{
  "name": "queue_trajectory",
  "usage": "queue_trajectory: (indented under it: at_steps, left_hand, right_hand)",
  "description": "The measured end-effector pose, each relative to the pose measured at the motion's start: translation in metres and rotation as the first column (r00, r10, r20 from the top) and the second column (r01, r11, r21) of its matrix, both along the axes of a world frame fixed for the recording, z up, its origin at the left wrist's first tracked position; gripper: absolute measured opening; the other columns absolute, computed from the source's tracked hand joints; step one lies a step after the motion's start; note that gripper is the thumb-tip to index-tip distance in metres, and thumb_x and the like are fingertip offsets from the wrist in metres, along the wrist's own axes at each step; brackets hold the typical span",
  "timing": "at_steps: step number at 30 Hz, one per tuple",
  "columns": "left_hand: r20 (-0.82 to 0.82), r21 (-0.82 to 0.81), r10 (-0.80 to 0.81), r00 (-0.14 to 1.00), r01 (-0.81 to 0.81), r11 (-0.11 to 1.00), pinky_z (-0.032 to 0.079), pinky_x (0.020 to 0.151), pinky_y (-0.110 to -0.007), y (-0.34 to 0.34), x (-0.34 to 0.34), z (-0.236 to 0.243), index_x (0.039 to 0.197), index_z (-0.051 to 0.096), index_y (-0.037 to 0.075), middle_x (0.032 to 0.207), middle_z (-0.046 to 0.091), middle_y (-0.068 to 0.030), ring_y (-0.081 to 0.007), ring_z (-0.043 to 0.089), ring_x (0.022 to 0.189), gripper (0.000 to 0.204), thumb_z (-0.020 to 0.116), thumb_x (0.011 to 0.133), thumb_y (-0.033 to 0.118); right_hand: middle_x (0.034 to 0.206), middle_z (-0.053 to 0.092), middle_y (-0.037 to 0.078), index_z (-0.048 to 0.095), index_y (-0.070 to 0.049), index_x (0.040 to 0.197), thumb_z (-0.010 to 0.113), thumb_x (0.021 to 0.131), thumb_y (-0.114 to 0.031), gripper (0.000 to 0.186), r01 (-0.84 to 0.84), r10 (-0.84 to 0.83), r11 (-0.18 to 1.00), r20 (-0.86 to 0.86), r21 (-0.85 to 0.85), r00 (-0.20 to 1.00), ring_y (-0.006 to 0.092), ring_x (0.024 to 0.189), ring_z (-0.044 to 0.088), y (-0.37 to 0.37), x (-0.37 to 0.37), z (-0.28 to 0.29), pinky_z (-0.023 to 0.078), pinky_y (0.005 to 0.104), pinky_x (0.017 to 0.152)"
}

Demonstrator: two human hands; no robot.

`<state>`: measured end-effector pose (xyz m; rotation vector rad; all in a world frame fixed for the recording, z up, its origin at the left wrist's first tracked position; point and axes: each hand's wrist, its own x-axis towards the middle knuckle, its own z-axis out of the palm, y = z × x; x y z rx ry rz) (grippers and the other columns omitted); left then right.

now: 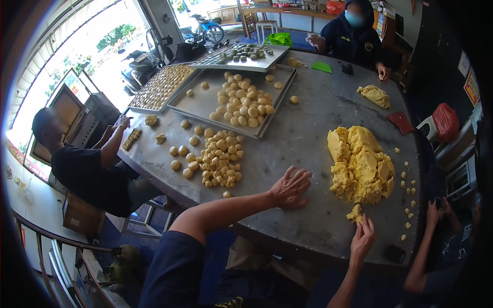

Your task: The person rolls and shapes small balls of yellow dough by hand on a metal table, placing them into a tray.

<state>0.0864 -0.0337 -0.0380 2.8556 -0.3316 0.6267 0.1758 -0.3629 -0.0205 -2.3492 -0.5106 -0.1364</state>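
Thumb and fingers of the right hand [363, 238] touch the near edge of a ragged, crumbly yellow dough piece [355, 213] at its 12 o'clock; whether they are clamped on it I cannot tell. The left hand [291, 189], at 10 o'clock from there, is palm down with its fingers a little apart, at the smooth, dull metal counter [280, 154]. Just beyond the piece, at 12 o'clock, a big cracked yellow mound [362, 164] stands between the right hand and a paler, smoother dough loaf [374, 96]. Small uneven pellets [408, 225] dot the right side, from 1 to 2 o'clock of the right hand; a flat red sheet [400, 123] lies farther off at 1.

From the left hand, a heap of rounded, matte dough balls [221, 159] sits at 10 o'clock. At 11, a shallow metal tray [192, 107] carries larger balls, with a second tray [264, 64] of greenish pieces [249, 53] beyond. Other people are at the counter's 9, 1 and 4 o'clock
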Motion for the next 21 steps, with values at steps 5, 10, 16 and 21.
queue_trajectory:
  at_steps: [5, 10, 16, 21]
  left_hand:
    - [0.048, -0.028, 0.200, 0.979, -0.199, 0.980, 0.026, 0.110, -0.058, -0.001, 0.001, 0.010, 0.109, 0.058, 0.002, 0.125, 0.052, -0.0160, -0.0300, 0.046, 0.127, 0.035, 0.060, 0.090, 0.031]
    - [0.001, 0.398, 0.433, 0.901, -0.397, 0.827, 0.025, 0.108, -0.053, -0.029, -0.008, -0.009, 0.112, 0.061, 0.007, 0.118, 0.055, -0.0101, -0.0260, 0.047, 0.121, 0.033, 0.062, 0.088, 0.029]
    - [-0.001, 0.082, 0.614, 0.789, -0.612, 0.787, 0.022, 0.109, -0.053, -0.040, -0.044, 0.007, 0.118, 0.060, 0.008, 0.122, 0.055, -0.0120, -0.0274, 0.046, 0.125, 0.035, 0.060, 0.093, 0.032]
    - [-0.260, 0.006, 0.557, 0.788, -0.576, 0.817, 0.026, 0.105, -0.052, -0.069, -0.067, 0.022, 0.115, 0.058, 0.005, 0.122, 0.056, -0.0121, -0.0309, 0.047, 0.124, 0.028, 0.060, 0.094, 0.024]
  right_hand:
    - [0.108, 0.068, 0.017, 0.071, 0.001, 0.117, 0.067, 0.085, 0.001, 0.032, -0.008, 0.013, 0.999, 0.109, -0.039, 0.994, 0.0355, 0.098, 0.063, -0.007, 0.010, -0.012, 0.052, 0.0427, 0.087]
    - [0.089, 0.060, 0.018, 0.072, 0.004, 0.114, 0.066, 0.080, 0.006, 0.034, -0.140, 0.180, 0.957, 0.140, -0.253, 0.974, 0.0356, 0.086, 0.061, -0.003, 0.019, 0.010, 0.049, 0.0431, 0.074]
    - [0.126, 0.054, 0.023, 0.064, 0.004, 0.126, 0.065, 0.087, 0.003, 0.039, -0.089, 0.094, 0.961, 0.008, -0.264, 0.996, 0.0383, 0.111, 0.056, -0.017, 0.026, 0.031, 0.047, 0.0434, 0.095]
    - [0.145, 0.046, 0.030, 0.053, 0.007, 0.137, 0.057, 0.094, 0.002, 0.043, -0.013, 0.037, 0.953, 0.074, -0.303, 0.997, 0.0418, 0.127, 0.049, -0.033, -0.012, 0.011, 0.044, 0.0445, 0.106]
